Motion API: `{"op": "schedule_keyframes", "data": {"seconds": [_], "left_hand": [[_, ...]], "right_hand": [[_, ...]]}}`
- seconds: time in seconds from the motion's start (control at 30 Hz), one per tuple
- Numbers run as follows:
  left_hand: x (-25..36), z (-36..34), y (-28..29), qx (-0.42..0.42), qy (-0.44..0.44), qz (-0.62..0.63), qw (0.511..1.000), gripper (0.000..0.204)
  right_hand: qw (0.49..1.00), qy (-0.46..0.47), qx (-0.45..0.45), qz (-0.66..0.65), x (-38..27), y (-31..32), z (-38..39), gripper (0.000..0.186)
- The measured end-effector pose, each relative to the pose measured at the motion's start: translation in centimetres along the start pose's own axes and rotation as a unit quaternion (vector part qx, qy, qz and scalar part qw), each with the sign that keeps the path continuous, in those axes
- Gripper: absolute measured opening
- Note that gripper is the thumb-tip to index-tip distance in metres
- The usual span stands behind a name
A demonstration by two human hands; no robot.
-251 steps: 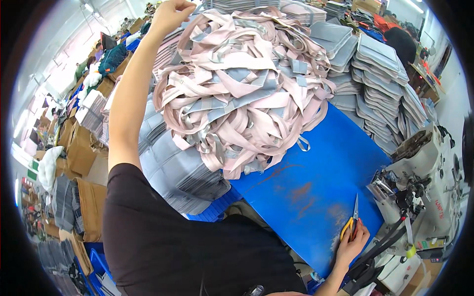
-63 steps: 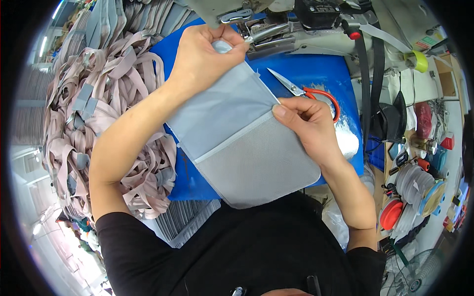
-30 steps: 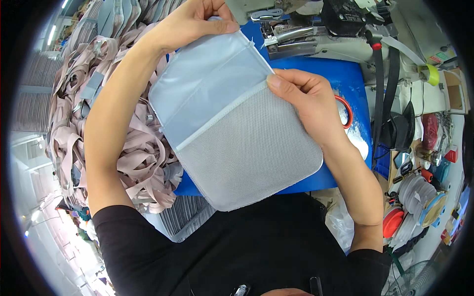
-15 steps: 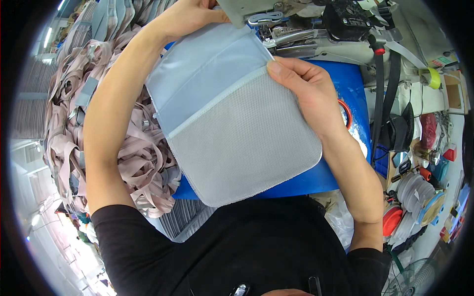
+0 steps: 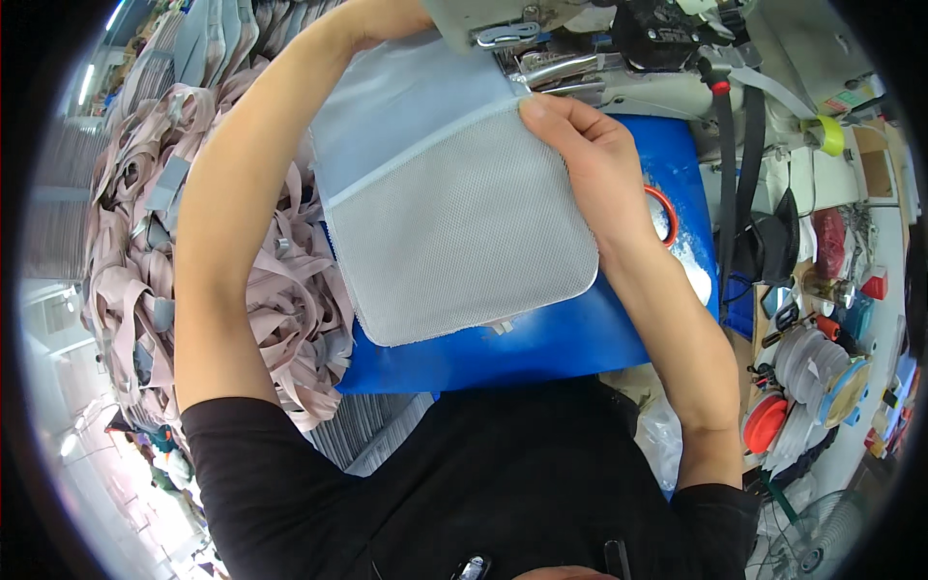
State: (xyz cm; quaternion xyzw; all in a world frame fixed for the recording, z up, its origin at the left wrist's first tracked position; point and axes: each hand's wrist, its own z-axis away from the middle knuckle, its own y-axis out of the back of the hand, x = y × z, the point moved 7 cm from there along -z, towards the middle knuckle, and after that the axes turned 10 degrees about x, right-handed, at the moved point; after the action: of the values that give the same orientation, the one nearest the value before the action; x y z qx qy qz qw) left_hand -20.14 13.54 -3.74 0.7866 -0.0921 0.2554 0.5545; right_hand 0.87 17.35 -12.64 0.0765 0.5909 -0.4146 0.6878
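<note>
A grey fabric panel [image 5: 464, 222] lies over the blue work surface, mesh on its nearer part and smooth cloth on its farther part. A pale band crosses it where the two meet. My right hand [image 5: 590, 140] pinches the panel's right edge at that band, thumb on top. Past the panel's far left, my left hand [image 5: 387, 19] reaches up against the sewing machine head [image 5: 512, 12], which hides its fingers. The panel's far edge runs in under the machine head, beside metal guide parts [image 5: 561, 70].
Tangled pink-grey straps [image 5: 126, 261] heap up on the left, with stacked grey pieces behind. On the blue table [image 5: 541, 353] lies a red-rimmed roll [image 5: 662, 215]. Black straps [image 5: 739, 184] hang from the machine at right, near spools [image 5: 807, 362] and a fan [image 5: 817, 541].
The panel has slid away from me, farther under the machine head, uncovering more blue table. My left hand has moved farther in behind the head. My right hand keeps its pinch.
</note>
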Motion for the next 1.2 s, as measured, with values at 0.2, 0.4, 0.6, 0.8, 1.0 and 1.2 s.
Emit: {"op": "schedule_keyframes", "data": {"seconds": [0.2, 0.4, 0.6, 0.8, 1.0, 1.2], "left_hand": [[-0.3, 0.1, -0.1, 0.089, 0.006, -0.065, 0.994, 0.047], [5.7, 8.9, 0.2, 0.217, -0.059, -0.165, 0.96, 0.051], [15.7, 19.9, -4.9, 0.063, -0.04, -0.289, 0.954, 0.091], [15.8, 20.0, -4.0, 0.031, -0.037, -0.352, 0.935, 0.078], [18.1, 17.2, -1.6, -0.065, -0.099, -0.399, 0.909, 0.073], [16.3, 14.4, 0.0, -0.096, -0.112, -0.396, 0.906, 0.08]], "right_hand": [[0.999, -0.008, -0.024, -0.026, -0.1, -0.2, 0.5, 0.03], [0.989, -0.042, -0.078, -0.116, 0.9, 0.0, 0.6, 0.03], [0.985, -0.03, -0.102, -0.139, 2.7, 1.3, 3.9, 0.028], [0.989, 0.061, -0.137, -0.012, 2.4, 2.9, 6.7, 0.027], [0.987, 0.072, -0.14, -0.015, 1.1, 2.2, 6.5, 0.029], [0.985, 0.056, -0.148, -0.073, 1.1, 0.5, 2.8, 0.033]]}}
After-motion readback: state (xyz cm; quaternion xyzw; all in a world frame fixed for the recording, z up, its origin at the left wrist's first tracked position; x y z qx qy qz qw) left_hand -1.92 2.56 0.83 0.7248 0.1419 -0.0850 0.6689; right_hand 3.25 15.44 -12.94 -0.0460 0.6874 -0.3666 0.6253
